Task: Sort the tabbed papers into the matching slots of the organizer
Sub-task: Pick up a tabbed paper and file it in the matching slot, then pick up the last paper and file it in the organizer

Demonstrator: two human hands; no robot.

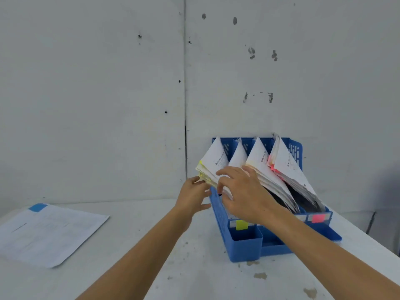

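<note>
Down front on organizer: yellow label, pink label — papers w/ txt illegible.

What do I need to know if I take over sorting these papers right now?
Left hand: touches the edge of the yellow-tabbed stack; whether it grips is unclear.
Right hand: open, fingers spread over the left-side stacks.
Done: all four slots of the blue organizer hold papers; the pink-tabbed stack is far right.
Left: the blue-tabbed papers lie on the table; their slot label is hidden.
</note>
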